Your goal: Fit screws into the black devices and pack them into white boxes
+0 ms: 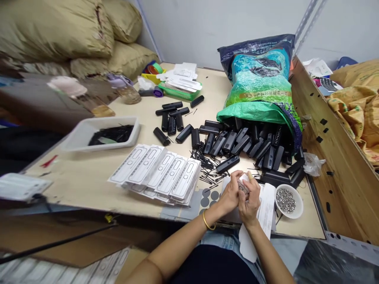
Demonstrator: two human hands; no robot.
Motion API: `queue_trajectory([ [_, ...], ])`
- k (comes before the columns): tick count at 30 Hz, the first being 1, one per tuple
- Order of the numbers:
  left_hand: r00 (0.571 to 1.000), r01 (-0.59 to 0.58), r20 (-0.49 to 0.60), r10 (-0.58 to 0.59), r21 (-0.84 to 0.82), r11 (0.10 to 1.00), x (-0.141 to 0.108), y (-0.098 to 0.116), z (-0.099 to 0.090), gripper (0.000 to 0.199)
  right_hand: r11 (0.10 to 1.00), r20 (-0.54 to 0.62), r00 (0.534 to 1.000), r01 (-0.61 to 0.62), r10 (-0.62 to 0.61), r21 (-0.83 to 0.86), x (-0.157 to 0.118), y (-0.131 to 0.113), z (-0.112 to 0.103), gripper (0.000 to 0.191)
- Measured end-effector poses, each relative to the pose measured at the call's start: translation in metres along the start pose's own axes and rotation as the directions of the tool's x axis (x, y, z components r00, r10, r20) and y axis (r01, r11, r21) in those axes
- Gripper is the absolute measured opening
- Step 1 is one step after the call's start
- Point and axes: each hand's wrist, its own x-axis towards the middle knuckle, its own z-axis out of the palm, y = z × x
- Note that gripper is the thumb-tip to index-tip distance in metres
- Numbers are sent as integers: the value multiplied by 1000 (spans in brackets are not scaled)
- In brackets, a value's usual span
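left hand (pixel 230 194) + right hand (pixel 251 199) gripping small item (pixel 243 188), near | card stack (pixel 160 173) left | black cases (pixel 229 142) far | white bowl (pixel 292 215) right

Unreadable print on bag (pixel 259 75) and cards (pixel 160 169)

Small grey-and-white item (pixel 243 188) mostly covered by the left hand (pixel 231 196) and right hand (pixel 250 197), shape unclear. Oblong black plastic pieces (pixel 229 142) run out of sight into the blue-and-green plastic bag (pixel 262 85); fine print on the rectangular white cards (pixel 187 175) too small to read. Bulging tan fabric sacks (pixel 56 31) cut off top-left, pale pink rounded lid (pixel 67 86) blurred.
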Motion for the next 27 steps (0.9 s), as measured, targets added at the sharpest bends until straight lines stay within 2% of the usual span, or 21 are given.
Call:
queue_trajectory([
  [3,997,79,3,-79,23,997,3,0,4,56,995,25,996,-85,84,51,-5,5,-4,33],
  [6,998,54,-12,-54,78,995,7,2,11,52,998,38,999,-41,39,54,-8,10,-9,33],
  [8,1000,28,-7,-27,173,985,8,9,6,48,998,103,994,-35,31,43,-7,13,-14,35],
  [9,1000,26,-16,-22,236,971,9,14,-3,46,997,147,987,-66,58,49,-7,15,-19,36],
  [11,995,65,-93,-30,395,917,9,26,-34,44,981,204,964,-184,168,64,-3,23,-34,36],
  [13,960,219,-269,-81,537,815,9,37,-82,49,946,155,938,-321,310,46,0,37,-60,34],
  [14,936,291,-341,-91,602,744,8,41,-108,52,925,90,922,-378,376,15,1,45,-74,32],
  [16,892,415,-439,-106,704,577,6,43,-154,58,890,-5,895,-443,445,-112,2,66,-104,29],
  [18,864,467,-502,-36,771,433,6,38,-178,64,847,24,885,-438,466,-300,-2,86,-128,26],
  [19,866,454,-500,11,794,404,8,33,-178,64,831,65,887,-399,457,-387,-6,95,-135,24],
  [21,905,356,-421,56,825,439,16,19,-157,59,800,146,891,-301,430,-519,-13,111,-140,20],
  [23,968,219,-251,-13,813,539,28,2,-119,50,780,196,891,-232,411,-580,-19,121,-138,18],
  [24,984,175,-162,-73,811,559,36,-8,-98,48,775,208,887,-221,411,-591,-22,124,-136,18],
  [25,987,152,-98,-128,827,542,44,-17,-79,48,772,213,884,-221,417,-595,-23,126,-134,18],
  [27,980,150,-57,-191,844,516,57,-35,-53,46,774,216,878,-232,428,-589,-24,128,-133,19],
])
